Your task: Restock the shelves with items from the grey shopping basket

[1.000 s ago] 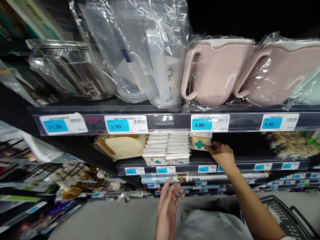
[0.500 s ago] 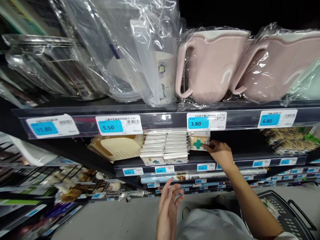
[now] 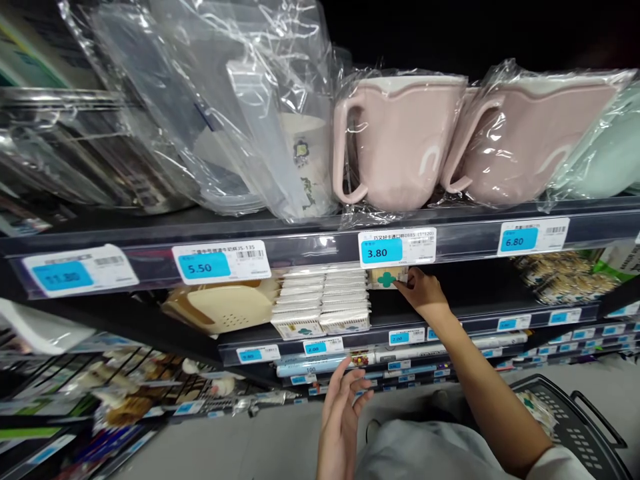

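My right hand [image 3: 423,293] reaches into the second shelf and pinches a small beige box with a green clover mark [image 3: 386,278], lifted just under the shelf edge above. To its left stand two stacks of the same flat white boxes [image 3: 323,303]. My left hand [image 3: 343,417] hovers low in front of the lower shelves, fingers apart and slightly curled, holding nothing.
The top shelf [image 3: 310,247] carries pink mugs in plastic wrap [image 3: 395,143], a wrapped white cup [image 3: 303,163] and clear containers [image 3: 85,153]. Blue price tags [image 3: 397,247] line the shelf edges. A cream plastic item [image 3: 225,307] lies left of the stacks. A black basket [image 3: 565,420] sits at lower right.
My right hand has raised the clover box up towards the shelf edge above. The view has shifted slightly right. My left hand has barely moved.
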Motion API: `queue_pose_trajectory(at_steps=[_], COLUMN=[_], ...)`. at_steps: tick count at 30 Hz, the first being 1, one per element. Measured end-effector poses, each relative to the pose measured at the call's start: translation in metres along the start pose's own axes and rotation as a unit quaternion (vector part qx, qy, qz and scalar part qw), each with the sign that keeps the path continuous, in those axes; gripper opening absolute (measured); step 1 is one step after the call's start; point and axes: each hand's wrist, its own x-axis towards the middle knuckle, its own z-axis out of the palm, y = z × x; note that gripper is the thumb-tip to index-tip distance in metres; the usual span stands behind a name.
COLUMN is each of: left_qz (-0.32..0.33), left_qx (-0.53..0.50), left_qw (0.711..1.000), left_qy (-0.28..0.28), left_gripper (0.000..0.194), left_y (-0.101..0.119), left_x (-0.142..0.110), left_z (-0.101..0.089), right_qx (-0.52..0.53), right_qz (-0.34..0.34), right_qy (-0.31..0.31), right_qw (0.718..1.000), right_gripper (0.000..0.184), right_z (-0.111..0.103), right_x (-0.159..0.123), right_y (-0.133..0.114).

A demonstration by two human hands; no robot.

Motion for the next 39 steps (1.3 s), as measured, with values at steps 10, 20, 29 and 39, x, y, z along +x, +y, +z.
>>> queue_pose_trajectory(at_steps=[10, 20, 29, 39], left_qz=[-0.021, -0.010, -0.008, -0.093], left_qx=[0.033, 0.027, 0.012, 0.065], left_qw=[0.999, 1.000, 1.000, 0.993], left_qy=[0.028, 0.009, 0.009, -0.038], left_gripper=[0.066, 0.058, 0.061, 0.054], left_y=[-0.004, -0.002, -0.009, -0.009], left_x=[0.004, 0.006, 0.013, 0.009], left_z=[-0.011, -0.010, -0.012, 0.010], right_qx=[0.020, -0.016, 0.008, 0.023], right_qz=[0.027, 0.014, -0.003, -0.116], right_qy=[-0.019, -0.062, -0.048, 0.119], right_qw=[0.999, 0.998, 0.999, 0.986], right_gripper=[0.039, 0.043, 0.040, 0.033], right_z=[-0.003, -0.007, -0.009, -0.045], right_x=[-0.005, -0.007, -0.013, -0.072], right_y=[0.001, 0.001, 0.002, -0.003])
